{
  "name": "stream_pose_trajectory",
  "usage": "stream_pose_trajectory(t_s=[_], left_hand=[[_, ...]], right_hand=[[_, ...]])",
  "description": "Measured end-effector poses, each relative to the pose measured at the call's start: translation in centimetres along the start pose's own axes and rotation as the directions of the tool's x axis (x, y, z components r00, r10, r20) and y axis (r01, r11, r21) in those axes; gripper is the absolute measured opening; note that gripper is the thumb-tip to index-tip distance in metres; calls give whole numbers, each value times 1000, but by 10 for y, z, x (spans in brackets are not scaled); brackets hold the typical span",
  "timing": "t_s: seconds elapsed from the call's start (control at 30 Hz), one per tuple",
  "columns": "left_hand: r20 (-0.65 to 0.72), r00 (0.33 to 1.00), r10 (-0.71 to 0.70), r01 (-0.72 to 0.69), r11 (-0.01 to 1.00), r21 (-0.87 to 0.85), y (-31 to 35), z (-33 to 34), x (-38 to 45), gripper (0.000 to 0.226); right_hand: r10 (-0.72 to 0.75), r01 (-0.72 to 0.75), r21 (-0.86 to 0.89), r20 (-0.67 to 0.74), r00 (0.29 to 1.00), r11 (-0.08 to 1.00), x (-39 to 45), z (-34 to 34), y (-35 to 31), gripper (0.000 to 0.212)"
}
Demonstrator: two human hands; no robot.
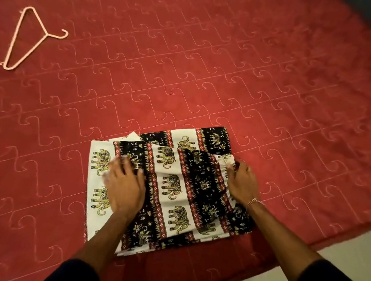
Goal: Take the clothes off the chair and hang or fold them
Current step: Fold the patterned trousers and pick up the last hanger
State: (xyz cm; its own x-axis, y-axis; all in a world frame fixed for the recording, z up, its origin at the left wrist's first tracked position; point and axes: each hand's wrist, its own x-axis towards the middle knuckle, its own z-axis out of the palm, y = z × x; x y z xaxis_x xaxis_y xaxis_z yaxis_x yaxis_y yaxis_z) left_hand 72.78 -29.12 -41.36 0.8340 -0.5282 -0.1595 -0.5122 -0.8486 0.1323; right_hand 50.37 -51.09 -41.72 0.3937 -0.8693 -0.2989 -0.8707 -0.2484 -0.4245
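My left hand [124, 186] lies flat on one folded elephant cloth [174, 189]. My right hand [242, 183] pinches its edge. One pink hanger [24, 38] lies far away.

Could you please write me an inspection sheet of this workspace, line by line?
Surface: red quilted bedspread, smooth, with stitched pattern.
Job's things: elephant-print garment lies folded into a rough rectangle near the bed's front edge; pink hanger lies flat, bare, far to the left, apart from the garment.
Clutter: nothing seen.
Hands: left hand presses flat on the garment's left part, fingers blurred; right hand rests at the gathered waistband on the right, its grip unclear.
Cables: nothing seen.
Surroundings: pale floor at lower right; dark area at upper right corner; the chair is not in view.
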Motion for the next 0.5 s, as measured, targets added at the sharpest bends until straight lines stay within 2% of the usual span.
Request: stream_pose_trajectory(t_s=[0.03, 0.1, 0.17, 0.23, 0.3, 0.33, 0.43, 0.5], left_hand=[[-27, 988, -153, 153, 988, -20, -6, -5, 3, 65], [-18, 903, -428, 425, 900, -101, -16, -17, 6, 61], [51, 829, -557, 558, 820, -127, -26, -23, 6, 61], [72, 796, -601, 604, 783, -148, -40, -21, 6, 68], [100, 766, -635, 640, 740, -205, -54, -15, 10, 69], [105, 769, -630, 636, 740, -219, -62, -12, 11, 68], [57, 850, -524, 518, 811, -272, -83, -7, 12, 55], [25, 894, -448, 427, 832, -355, -92, -10, 11, 40]], right_hand=[[37, -39, 39, 36, 999, 998, 4, -1, -2, 63], [115, -137, 162, 136, 984, 977, 13, -7, -6, 57], [121, -162, 233, 181, 976, 959, 20, -11, -6, 57], [96, -137, 222, 189, 977, 965, 22, -9, -5, 62], [51, -70, 131, 144, 988, 989, 20, -6, -4, 72], [18, -32, 111, 131, 991, 993, 17, -7, -5, 73], [-65, 38, 191, 138, 988, 981, 9, -12, -14, 58], [-79, 61, 191, 89, 993, 980, 6, -10, -20, 51]])
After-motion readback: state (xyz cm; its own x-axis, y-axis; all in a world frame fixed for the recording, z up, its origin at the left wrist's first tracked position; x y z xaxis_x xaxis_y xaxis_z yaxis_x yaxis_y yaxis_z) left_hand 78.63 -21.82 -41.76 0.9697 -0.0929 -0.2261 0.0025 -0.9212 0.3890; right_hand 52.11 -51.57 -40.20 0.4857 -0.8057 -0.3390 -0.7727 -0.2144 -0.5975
